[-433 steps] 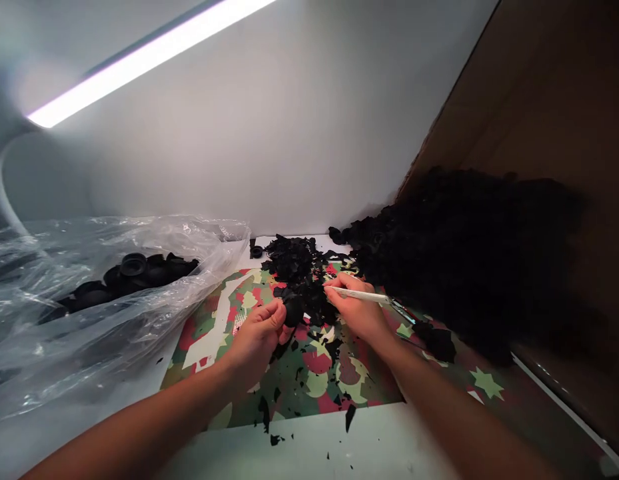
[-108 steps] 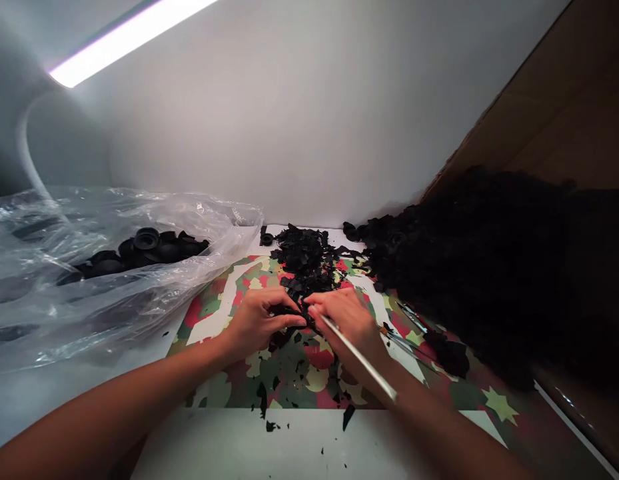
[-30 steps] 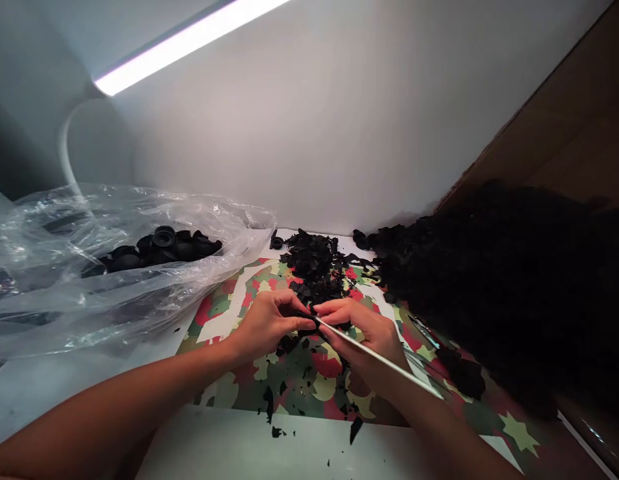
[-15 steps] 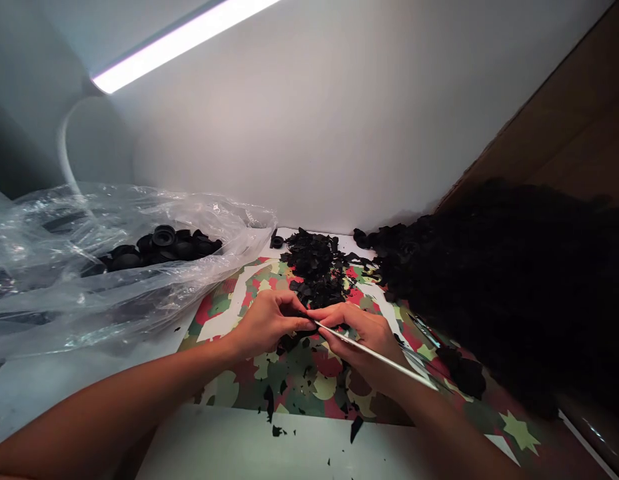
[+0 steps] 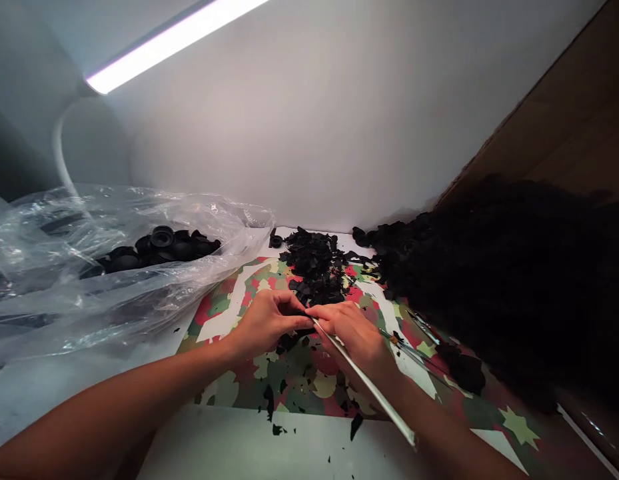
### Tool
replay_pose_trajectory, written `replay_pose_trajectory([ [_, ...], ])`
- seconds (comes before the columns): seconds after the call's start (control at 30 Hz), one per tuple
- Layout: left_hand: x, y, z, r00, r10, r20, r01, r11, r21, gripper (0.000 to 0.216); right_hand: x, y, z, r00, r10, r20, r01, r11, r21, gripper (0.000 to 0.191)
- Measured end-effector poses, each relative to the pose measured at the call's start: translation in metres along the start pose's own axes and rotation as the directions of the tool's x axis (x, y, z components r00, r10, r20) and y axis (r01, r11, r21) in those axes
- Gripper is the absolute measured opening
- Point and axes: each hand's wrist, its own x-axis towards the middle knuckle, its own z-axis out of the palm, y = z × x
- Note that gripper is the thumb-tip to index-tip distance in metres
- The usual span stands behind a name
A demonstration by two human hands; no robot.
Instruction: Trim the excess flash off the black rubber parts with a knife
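Note:
My left hand [image 5: 267,323] pinches a small black rubber part [image 5: 295,313] over the patterned mat [image 5: 309,380]. My right hand [image 5: 353,333] is closed round a thin white-handled tool [image 5: 369,390], whose tip meets the black part between my fingers. The tool's handle runs back along my right forearm. Just behind my hands lies a heap of black trimmings [image 5: 316,267].
A clear plastic bag [image 5: 89,280] with several round black parts [image 5: 162,243] lies at the left. A big dark pile of black parts [image 5: 499,280] fills the right, against a brown cardboard wall [image 5: 564,127]. A lamp bar [image 5: 174,40] glows above. Black scraps dot the white table [image 5: 269,447].
The tool's handle has swung down toward my right forearm over the last second. Both hands stay together on the black part at nearly the same spot.

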Motion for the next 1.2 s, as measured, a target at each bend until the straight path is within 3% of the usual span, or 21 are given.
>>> replay_pose_trajectory([
  [0.13,0.000,0.000,-0.001,1.000,0.014,-0.011,-0.015,1.000,-0.010,0.020,-0.003,0.007,0.005,0.998,0.056,-0.016,-0.057,0.997,-0.049,0.022],
  [0.2,0.001,0.002,-0.001,0.999,0.030,-0.018,-0.030,0.999,-0.018,0.021,0.000,0.009,0.002,0.984,0.174,-0.029,-0.175,0.985,-0.015,0.018],
  [0.33,0.003,0.001,-0.002,0.997,0.076,0.009,-0.074,0.991,-0.108,0.024,0.008,0.010,-0.009,0.869,0.494,-0.023,-0.487,0.864,0.131,0.016],
  [0.43,0.005,-0.005,-0.003,0.983,0.182,0.002,-0.181,0.976,-0.117,0.037,0.011,0.013,-0.013,0.796,0.605,-0.026,-0.583,0.778,0.234,0.021],
  [0.53,0.006,-0.012,-0.003,0.957,0.289,-0.037,-0.290,0.957,-0.017,0.055,0.008,0.017,-0.010,0.731,0.673,0.116,-0.654,0.640,0.403,0.039],
  [0.67,0.003,-0.022,-0.001,0.873,0.487,-0.030,-0.469,0.854,0.227,0.063,0.005,0.013,-0.001,0.658,0.686,0.310,-0.722,0.456,0.520,0.052],
  [0.73,0.002,-0.025,0.001,0.800,0.600,0.024,-0.575,0.755,0.316,0.062,0.005,0.006,0.001,0.648,0.679,0.346,-0.729,0.420,0.541,0.050],
  [0.8,0.001,-0.026,0.002,0.758,0.651,0.048,-0.625,0.704,0.337,0.062,0.008,-0.001,0.000,0.655,0.681,0.326,-0.717,0.425,0.553,0.047],
  [0.9,0.001,-0.024,0.003,0.808,0.588,-0.031,-0.561,0.785,0.263,0.069,0.012,-0.009,-0.003,0.697,0.672,0.251,-0.675,0.496,0.546,0.043],
  [1.0,0.001,-0.022,0.003,0.886,0.453,-0.097,-0.439,0.888,0.140,0.053,0.013,-0.011,-0.004,0.705,0.655,0.270,-0.680,0.517,0.520,0.039],
  [1.1,0.000,-0.022,0.003,0.905,0.411,-0.109,-0.402,0.911,0.096,0.039,0.012,-0.010,-0.003,0.669,0.674,0.315,-0.720,0.481,0.501,0.033],
  [1.2,0.000,-0.022,0.003,0.907,0.408,-0.105,-0.399,0.912,0.099,0.037,0.011,-0.011,-0.004,0.677,0.659,0.328,-0.711,0.471,0.522,0.034],
])
